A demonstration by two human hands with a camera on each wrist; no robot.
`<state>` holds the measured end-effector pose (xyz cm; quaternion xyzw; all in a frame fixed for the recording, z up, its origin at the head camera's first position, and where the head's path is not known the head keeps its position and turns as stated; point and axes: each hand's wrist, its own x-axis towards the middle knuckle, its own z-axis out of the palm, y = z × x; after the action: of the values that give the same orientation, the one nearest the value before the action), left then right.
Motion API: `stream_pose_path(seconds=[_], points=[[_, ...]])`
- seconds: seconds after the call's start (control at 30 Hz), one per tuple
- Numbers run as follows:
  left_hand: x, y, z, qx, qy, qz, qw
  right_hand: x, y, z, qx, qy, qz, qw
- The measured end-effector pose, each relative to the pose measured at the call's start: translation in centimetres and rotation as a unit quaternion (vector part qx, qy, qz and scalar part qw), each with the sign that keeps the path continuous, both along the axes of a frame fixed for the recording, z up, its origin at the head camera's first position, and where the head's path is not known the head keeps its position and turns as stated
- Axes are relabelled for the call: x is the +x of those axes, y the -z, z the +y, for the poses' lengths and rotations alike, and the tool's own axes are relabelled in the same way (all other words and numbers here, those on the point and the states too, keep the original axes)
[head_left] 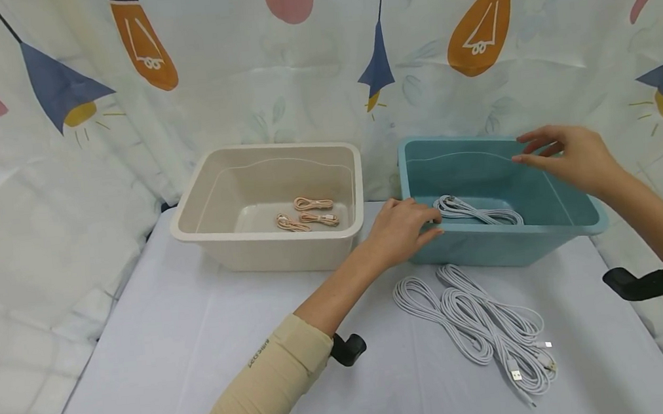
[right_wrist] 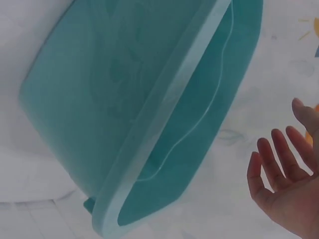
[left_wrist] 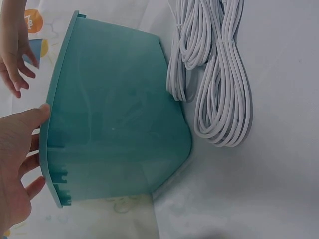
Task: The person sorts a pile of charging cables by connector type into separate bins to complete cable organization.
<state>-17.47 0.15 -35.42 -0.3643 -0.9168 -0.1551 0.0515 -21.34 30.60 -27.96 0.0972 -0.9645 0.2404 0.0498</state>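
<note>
A teal plastic bin point(head_left: 489, 246) stands at the back right, with a bundled white cable point(head_left: 480, 210) lying inside it. My left hand point(head_left: 407, 227) grips its front left corner; in the left wrist view the thumb is at the rim and the other fingers go behind it. Over the bin's right side hovers my right hand point(head_left: 566, 153), its fingers loosely bent with nothing between them. The right wrist view shows that hand point(right_wrist: 289, 189) apart from the rim. In front of the bin, several bundles of white cable point(head_left: 477, 319) lie overlapping, some USB plugs showing.
A beige bin point(head_left: 276, 254) stands left of the teal one, holding three small bundles of tan cable point(head_left: 312, 203). Both bins rest on a table with a white cloth point(head_left: 216, 375). Behind hangs a curtain point(head_left: 321, 89) printed with lamps and bulbs.
</note>
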Motion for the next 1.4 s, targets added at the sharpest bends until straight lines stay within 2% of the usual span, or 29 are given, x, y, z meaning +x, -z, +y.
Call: stream_pose_path(seconds=[0.4,0.6,0.9,1.13,1.4], points=[[0.0,0.0,0.0,-0.005,0.0,0.0,1.0,4.0,1.0,-1.2,-0.039,-0.006,0.052,0.998],[0.0,0.0,0.0,-0.005,-0.001,-0.005,1.0,5.7,2.0,-1.6,-0.066,-0.025,0.076,0.995],[-0.1,0.1,0.0,-0.013,-0.002,-0.01,0.9999,8.1,4.1,-2.2,-0.109,-0.044,0.086,0.989],[-0.2,0.1,0.1,-0.017,-0.001,-0.007,0.9998,9.6,5.8,-2.4,-0.12,-0.03,0.084,0.989],[-0.1,0.0,0.0,-0.018,-0.004,-0.01,0.9998,11.1,8.2,-2.4,-0.119,-0.056,0.098,0.986]])
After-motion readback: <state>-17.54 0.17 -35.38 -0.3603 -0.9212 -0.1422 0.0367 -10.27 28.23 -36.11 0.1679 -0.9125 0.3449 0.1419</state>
